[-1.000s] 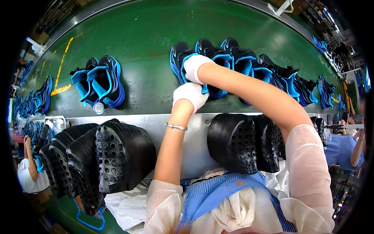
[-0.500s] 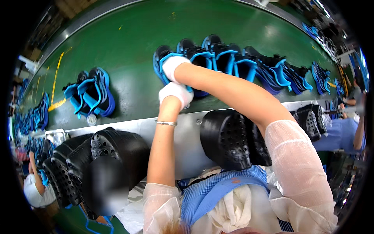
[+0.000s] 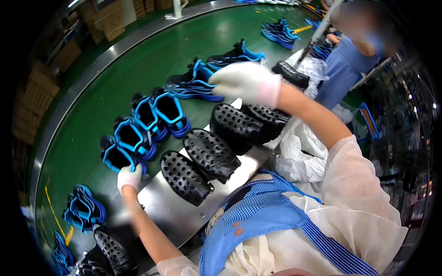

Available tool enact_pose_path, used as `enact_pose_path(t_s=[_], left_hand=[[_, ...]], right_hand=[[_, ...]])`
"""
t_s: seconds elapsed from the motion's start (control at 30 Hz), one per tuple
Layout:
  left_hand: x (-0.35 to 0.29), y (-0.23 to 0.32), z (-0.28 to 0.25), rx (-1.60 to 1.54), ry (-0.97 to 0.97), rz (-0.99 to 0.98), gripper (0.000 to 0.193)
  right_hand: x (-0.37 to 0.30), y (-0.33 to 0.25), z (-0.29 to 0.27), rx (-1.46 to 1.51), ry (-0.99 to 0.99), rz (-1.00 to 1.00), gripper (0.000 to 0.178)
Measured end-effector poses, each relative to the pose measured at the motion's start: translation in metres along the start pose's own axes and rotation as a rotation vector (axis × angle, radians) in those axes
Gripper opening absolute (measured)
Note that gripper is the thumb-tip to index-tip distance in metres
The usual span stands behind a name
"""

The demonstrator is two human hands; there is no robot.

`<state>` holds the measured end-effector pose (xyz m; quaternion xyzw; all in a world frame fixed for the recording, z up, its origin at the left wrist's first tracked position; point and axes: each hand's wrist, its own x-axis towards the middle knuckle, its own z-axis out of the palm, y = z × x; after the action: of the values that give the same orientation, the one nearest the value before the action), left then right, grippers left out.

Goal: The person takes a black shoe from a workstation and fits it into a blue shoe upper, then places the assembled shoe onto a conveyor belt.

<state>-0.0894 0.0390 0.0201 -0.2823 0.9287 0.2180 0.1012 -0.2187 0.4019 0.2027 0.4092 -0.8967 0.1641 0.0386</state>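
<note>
My left hand (image 3: 129, 178), in a white glove, has its fingers closed on the heel of a black and blue sports shoe (image 3: 113, 158) at the near end of a row. Several matching shoes (image 3: 171, 110) stand close beside it on the green surface. My right hand (image 3: 246, 85), gloved too and slightly blurred, is raised with fingers stretched out and nothing visible in them. It hovers near the heel of another sports shoe (image 3: 191, 85), above black foot-shaped forms (image 3: 235, 129) with round holes. Whether it touches that shoe I cannot tell.
More perforated black forms (image 3: 207, 154) lie on the metal ledge (image 3: 161, 216) before me; others (image 3: 110, 250) sit lower left. A separate pair of sports shoes (image 3: 84, 209) stands left. White plastic bags (image 3: 301, 156) are at my right. A person in blue (image 3: 343, 69) stands beyond.
The view has turned rightward. My right hand has left the end shoe, where both hands were together, and moved far right along the row. My left hand stays at the end shoe.
</note>
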Motion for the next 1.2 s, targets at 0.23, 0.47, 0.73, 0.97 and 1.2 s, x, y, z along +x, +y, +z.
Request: enact_pose_path(t_s=[0.23,0.47,0.73,0.97,1.2], left_hand=[[-0.013,-0.021,-0.002,0.074,0.23,0.041,0.047],[-0.048,-0.01,-0.009,0.115,0.554,0.189,0.038],[-0.052,0.0,-0.011,-0.103,0.541,0.301,0.028],[-0.049,0.009,-0.004,-0.151,0.529,0.377,0.025],[-0.051,-0.004,0.002,-0.263,0.527,0.38,0.023]], right_hand=[[-0.132,0.15,-0.055,-0.29,0.336,0.45,0.023],[-0.168,0.172,-0.028,-0.256,0.146,0.58,0.04],[-0.173,0.185,-0.029,-0.269,0.138,0.468,0.044],[-0.179,0.192,-0.029,-0.331,0.142,0.4,0.047],[-0.182,0.173,-0.05,-0.319,0.198,0.421,0.032]])
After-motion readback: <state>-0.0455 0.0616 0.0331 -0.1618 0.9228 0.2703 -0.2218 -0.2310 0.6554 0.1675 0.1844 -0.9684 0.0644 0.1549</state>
